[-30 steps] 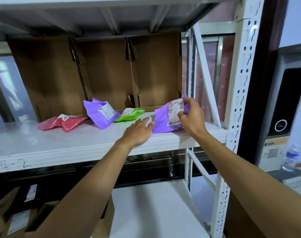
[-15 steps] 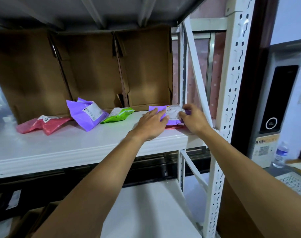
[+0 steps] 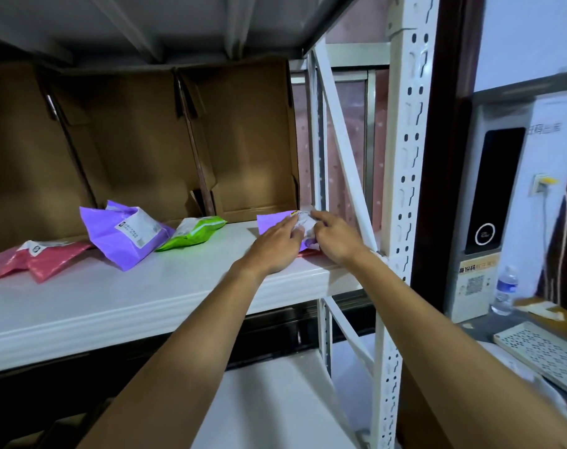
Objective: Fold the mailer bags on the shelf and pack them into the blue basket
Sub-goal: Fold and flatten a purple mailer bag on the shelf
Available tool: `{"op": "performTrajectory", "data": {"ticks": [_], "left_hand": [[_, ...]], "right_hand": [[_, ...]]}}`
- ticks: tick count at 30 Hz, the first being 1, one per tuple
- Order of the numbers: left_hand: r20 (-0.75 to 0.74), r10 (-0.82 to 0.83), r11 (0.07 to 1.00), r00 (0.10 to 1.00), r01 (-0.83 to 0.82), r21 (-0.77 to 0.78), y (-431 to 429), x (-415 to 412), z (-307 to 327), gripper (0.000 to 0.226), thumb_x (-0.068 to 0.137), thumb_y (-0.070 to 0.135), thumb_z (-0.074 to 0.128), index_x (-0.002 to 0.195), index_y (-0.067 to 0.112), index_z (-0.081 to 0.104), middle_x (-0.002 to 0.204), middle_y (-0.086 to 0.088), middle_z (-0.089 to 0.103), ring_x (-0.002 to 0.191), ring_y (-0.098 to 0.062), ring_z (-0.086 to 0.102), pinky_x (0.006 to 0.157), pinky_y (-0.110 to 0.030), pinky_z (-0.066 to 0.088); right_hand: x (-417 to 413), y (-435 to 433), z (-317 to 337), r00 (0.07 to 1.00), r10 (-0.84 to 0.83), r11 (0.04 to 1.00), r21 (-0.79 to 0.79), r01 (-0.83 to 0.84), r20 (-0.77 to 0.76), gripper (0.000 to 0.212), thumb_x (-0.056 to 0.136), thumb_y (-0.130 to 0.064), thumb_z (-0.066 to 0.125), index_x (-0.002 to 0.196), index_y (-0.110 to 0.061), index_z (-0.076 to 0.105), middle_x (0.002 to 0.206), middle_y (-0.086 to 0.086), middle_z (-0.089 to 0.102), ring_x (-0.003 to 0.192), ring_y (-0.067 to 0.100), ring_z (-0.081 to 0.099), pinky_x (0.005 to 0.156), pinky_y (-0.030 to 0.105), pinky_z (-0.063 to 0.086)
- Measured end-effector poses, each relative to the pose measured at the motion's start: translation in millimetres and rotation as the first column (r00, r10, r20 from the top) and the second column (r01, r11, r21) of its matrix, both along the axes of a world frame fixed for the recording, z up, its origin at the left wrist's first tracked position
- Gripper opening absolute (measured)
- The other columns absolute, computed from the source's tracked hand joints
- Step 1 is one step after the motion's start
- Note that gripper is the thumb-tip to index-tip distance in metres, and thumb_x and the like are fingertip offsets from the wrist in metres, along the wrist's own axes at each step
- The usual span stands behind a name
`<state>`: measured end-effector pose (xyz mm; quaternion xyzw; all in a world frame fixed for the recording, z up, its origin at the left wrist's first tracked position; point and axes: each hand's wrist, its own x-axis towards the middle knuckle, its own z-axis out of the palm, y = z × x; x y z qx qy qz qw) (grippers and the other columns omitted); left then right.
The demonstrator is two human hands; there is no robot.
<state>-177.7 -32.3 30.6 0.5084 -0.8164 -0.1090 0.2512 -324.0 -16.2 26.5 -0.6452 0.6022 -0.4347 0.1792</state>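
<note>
A purple mailer bag with a white label lies flat at the right end of the white shelf. My left hand presses on its middle and my right hand pinches its right, labelled edge. A red bag edge peeks out under it. Further left lie a green mailer bag, a second, puffed-up purple mailer bag and a pink mailer bag. The blue basket is not in view.
Open cardboard boxes stand along the back of the shelf. A white perforated upright and diagonal brace bound the right end. Beyond it a desk holds a water bottle and a perforated tray. A lower shelf lies below.
The purple bag, held upright by my right hand a second ago, now lies flat on the shelf. My left hand moved right onto it. The camera has shifted right.
</note>
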Motion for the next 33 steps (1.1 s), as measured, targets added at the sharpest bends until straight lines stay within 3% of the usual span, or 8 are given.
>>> {"op": "performTrajectory", "data": {"ticks": [4,8,13,17,21,24,28,33], "left_hand": [[0.040,0.013,0.994,0.999,-0.017,0.105,-4.9,2.0,-3.9,0.054,0.109,0.044,0.021,0.161,0.028,0.017,0.168,0.005,0.014,0.153,-0.013,0.012,0.119,-0.027,0.012],[0.118,-0.015,0.993,0.993,0.000,0.121,-1.4,1.1,-2.3,0.052,0.111,0.038,0.016,0.161,0.026,0.012,0.168,0.006,0.006,0.154,-0.011,0.006,0.119,-0.027,0.009],[0.113,0.023,0.991,0.993,-0.037,0.131,-9.3,2.4,-5.6,0.056,0.108,0.046,0.017,0.161,0.029,0.010,0.168,0.006,0.011,0.154,-0.014,0.010,0.124,-0.036,0.012],[0.102,0.027,0.988,0.994,-0.042,0.150,-9.1,2.9,-7.6,0.058,0.105,0.055,0.015,0.160,0.037,0.011,0.167,0.012,0.012,0.154,-0.014,0.014,0.124,-0.042,0.016],[0.104,0.009,0.987,0.995,-0.026,0.160,-9.2,1.4,-5.6,0.055,0.107,0.048,0.016,0.160,0.036,0.008,0.167,0.012,0.012,0.154,-0.015,0.014,0.124,-0.040,0.015],[0.069,-0.008,0.988,0.998,-0.003,0.154,-12.4,-0.2,-8.2,0.057,0.102,0.054,0.021,0.157,0.045,0.012,0.166,0.014,0.018,0.152,-0.015,0.020,0.122,-0.047,0.021],[0.039,0.004,0.987,0.999,-0.010,0.159,-19.8,0.5,-12.4,0.066,0.091,0.058,0.021,0.156,0.047,0.015,0.165,0.014,0.020,0.151,-0.014,0.020,0.120,-0.051,0.021],[-0.016,0.050,0.988,0.999,-0.047,0.149,-22.5,3.0,-13.7,0.051,0.107,0.043,0.020,0.158,0.042,0.018,0.166,0.013,0.019,0.151,-0.016,0.021,0.122,-0.042,0.019]], "right_hand": [[4.1,-5.0,-2.6,0.990,-0.042,0.999,0.008,0.043,-0.135,0.048,0.102,-0.021,0.034,0.148,-0.018,0.044,0.160,0.005,0.031,0.146,0.025,0.031,0.117,0.036,0.027],[4.8,1.5,5.2,0.964,-0.007,0.999,0.030,0.015,-0.265,0.047,0.104,-0.018,0.033,0.149,-0.010,0.042,0.161,0.007,0.028,0.148,0.025,0.026,0.116,0.033,0.022],[1.6,-0.7,26.1,0.859,0.123,0.964,0.266,0.016,-0.497,0.042,0.105,-0.022,0.040,0.140,-0.002,0.050,0.151,0.014,0.040,0.135,0.034,0.040,0.105,0.033,0.034],[0.1,-24.0,32.3,0.822,0.097,0.964,0.257,0.062,-0.562,0.039,0.102,-0.040,0.031,0.126,-0.017,0.052,0.126,0.009,0.059,0.097,0.026,0.056,0.080,0.037,0.043],[9.7,-28.4,33.8,0.734,-0.023,0.968,0.170,0.186,-0.678,0.040,0.099,-0.033,0.043,0.135,-0.016,0.043,0.129,0.013,0.058,0.112,0.034,0.056,0.083,0.041,0.040],[16.4,-29.5,29.4,0.704,-0.056,0.971,0.124,0.202,-0.708,0.044,0.097,-0.028,0.046,0.138,-0.013,0.038,0.136,0.014,0.050,0.123,0.037,0.050,0.083,0.040,0.036],[16.3,-31.0,29.5,0.745,-0.036,0.970,0.157,0.187,-0.666,0.044,0.101,-0.034,0.033,0.138,-0.010,0.036,0.141,0.017,0.040,0.127,0.040,0.046,0.087,0.042,0.033],[12.7,-32.9,5.5,0.814,-0.045,0.992,0.069,0.104,-0.580,0.048,0.102,-0.040,0.021,0.141,-0.017,0.037,0.142,0.016,0.034,0.131,0.039,0.039,0.104,0.051,0.032]]}}
